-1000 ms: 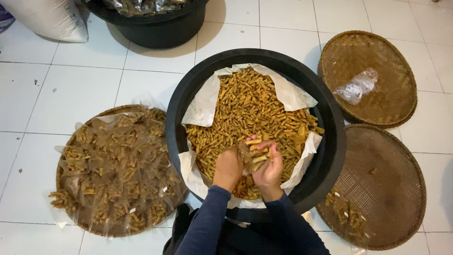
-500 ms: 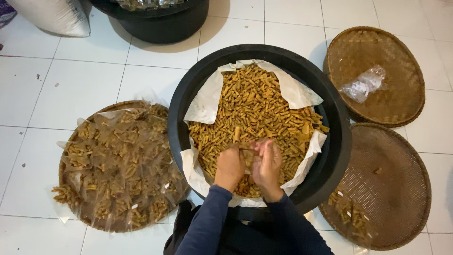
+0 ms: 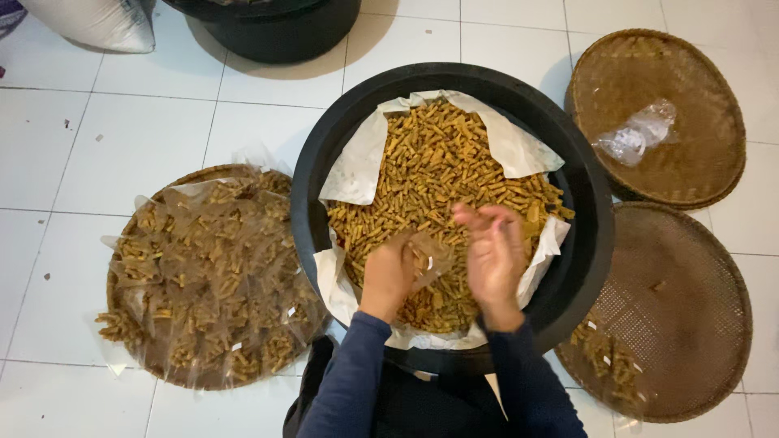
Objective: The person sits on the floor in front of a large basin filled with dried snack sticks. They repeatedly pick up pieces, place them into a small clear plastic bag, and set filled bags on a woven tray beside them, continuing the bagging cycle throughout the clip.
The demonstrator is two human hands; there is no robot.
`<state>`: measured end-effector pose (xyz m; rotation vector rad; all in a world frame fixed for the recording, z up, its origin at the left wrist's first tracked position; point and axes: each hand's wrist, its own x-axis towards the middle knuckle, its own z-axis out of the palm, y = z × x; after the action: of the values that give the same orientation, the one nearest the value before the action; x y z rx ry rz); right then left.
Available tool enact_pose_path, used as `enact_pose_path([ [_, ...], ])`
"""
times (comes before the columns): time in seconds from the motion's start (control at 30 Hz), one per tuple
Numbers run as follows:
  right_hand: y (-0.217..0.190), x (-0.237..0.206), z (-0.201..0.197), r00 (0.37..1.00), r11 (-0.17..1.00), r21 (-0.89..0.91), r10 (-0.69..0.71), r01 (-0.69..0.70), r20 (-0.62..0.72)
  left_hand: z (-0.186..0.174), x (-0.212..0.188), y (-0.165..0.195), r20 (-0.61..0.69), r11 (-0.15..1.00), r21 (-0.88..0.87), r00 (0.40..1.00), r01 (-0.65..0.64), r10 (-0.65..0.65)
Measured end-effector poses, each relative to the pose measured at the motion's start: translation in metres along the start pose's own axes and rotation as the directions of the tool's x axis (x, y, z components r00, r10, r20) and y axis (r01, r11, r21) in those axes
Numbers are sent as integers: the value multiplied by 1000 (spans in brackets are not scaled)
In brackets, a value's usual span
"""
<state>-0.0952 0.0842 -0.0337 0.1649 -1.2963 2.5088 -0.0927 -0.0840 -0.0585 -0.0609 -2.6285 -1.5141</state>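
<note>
Your left hand (image 3: 388, 274) pinches a small clear bag (image 3: 428, 261) over the black tub (image 3: 324, 154) while your right hand (image 3: 492, 251) hovers loosely cupped—tilt that bag and snack sticks (image 3: 438, 170) could spill past its mouth.

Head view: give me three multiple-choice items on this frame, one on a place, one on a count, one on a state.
1. Where does the tray of filled bags lie?
A. left of the black tub
B. inside the tub
C. on the top right tray

2. How many woven trays lie right of the tub?
A. one
B. two
C. four

3. What does the left hand hold?
A. nothing
B. a spoon
C. a small clear bag

Answers: 1 A, the heaped tray lies on the floor left of the tub. 2 B, the upper tray and lower tray are stacked along the right. 3 C, the bag shows at its fingers, with the right hand beside it over the snack sticks.
</note>
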Motion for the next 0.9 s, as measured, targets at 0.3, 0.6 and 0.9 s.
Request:
enact_pose_path([
  [0.3,135,2,-76,867,243,-963,498,-119,18,-48,11,2,-129,993,68,988,93,-83],
  [0.6,158,-36,-97,727,-204,-874,652,441,215,-65,11,-1,-158,985,151,986,83,-59],
  [0.9,167,-41,-92,924,-140,-942,282,304,257,-64,11,2,-147,972,200,985,119,-91],
])
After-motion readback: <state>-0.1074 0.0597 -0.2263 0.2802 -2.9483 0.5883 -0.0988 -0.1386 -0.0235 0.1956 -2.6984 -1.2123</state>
